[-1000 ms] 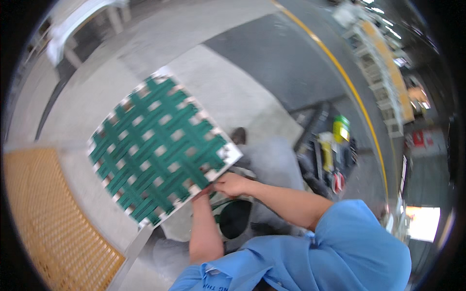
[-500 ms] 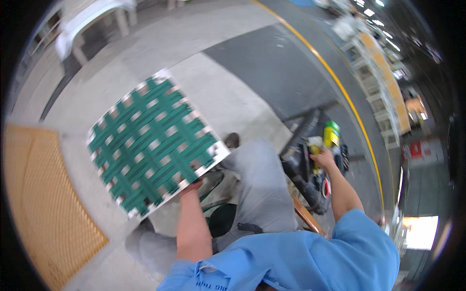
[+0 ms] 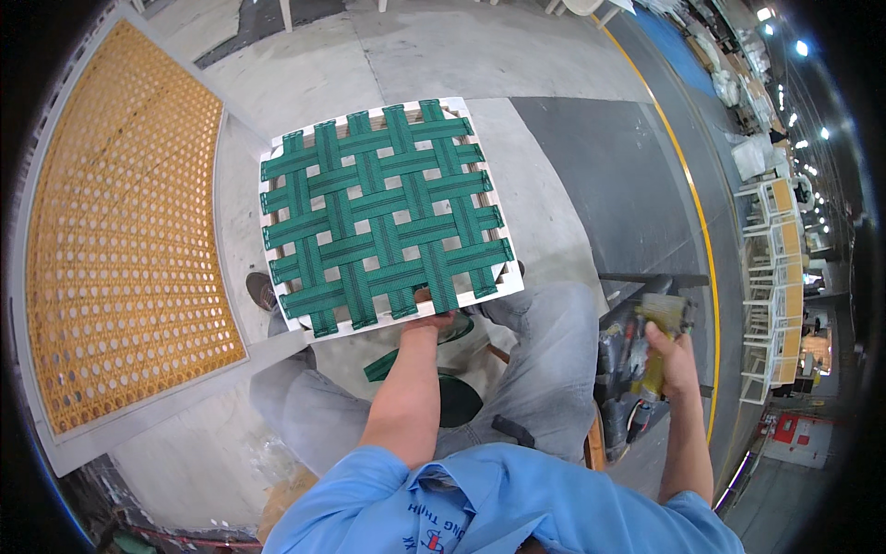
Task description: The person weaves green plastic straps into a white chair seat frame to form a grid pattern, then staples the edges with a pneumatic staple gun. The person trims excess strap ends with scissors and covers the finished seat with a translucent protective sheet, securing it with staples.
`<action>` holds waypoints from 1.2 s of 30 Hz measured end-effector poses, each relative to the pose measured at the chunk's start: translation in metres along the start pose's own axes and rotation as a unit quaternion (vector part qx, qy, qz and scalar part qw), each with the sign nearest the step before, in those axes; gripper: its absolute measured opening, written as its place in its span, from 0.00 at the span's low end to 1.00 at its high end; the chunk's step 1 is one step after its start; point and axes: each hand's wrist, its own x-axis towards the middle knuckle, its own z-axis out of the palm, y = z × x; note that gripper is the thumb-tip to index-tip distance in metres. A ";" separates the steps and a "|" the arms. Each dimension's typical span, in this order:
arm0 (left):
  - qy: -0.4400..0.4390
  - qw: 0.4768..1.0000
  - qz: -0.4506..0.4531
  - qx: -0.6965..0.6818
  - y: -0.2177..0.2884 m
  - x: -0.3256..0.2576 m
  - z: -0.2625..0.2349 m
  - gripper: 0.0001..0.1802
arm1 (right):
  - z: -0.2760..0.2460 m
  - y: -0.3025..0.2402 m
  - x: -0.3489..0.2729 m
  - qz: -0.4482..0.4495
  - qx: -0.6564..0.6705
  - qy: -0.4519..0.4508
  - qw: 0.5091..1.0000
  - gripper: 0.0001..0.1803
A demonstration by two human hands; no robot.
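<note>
A square white seat frame with woven green webbing is held up in front of my knees. At its near edge, my left hand grips the rail, its fingers partly hidden under the frame. Off to the right, my right hand is closed round the handle of a yellowish staple gun, a little blurred by motion. The tool is above a dark holder cluttered with other tools. Below the frame, a loose green strap hangs between my legs.
A large cane-mesh panel in a pale frame stands close on the left. White stools or chairs are lined up at the far right, past a yellow floor line. A wooden piece is beside my right thigh.
My right hand has lifted the staple gun from among the tools in the dark holder. My left hand still grips the seat frame, which now appears farther right and turned straighter as the view shifts.
</note>
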 end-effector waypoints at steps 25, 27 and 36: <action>-0.030 0.999 0.018 0.007 -0.005 -0.008 0.000 0.05 | 0.256 -0.011 -0.008 0.005 -0.135 -0.265 0.955 0.15; -0.038 0.999 0.004 -0.004 -0.002 -0.003 -0.002 0.05 | 0.258 -0.014 -0.011 0.004 -0.139 -0.264 0.954 0.13; -0.018 0.999 0.020 -0.046 -0.014 -0.002 0.003 0.06 | 0.263 -0.004 -0.015 0.011 -0.122 -0.263 0.957 0.19</action>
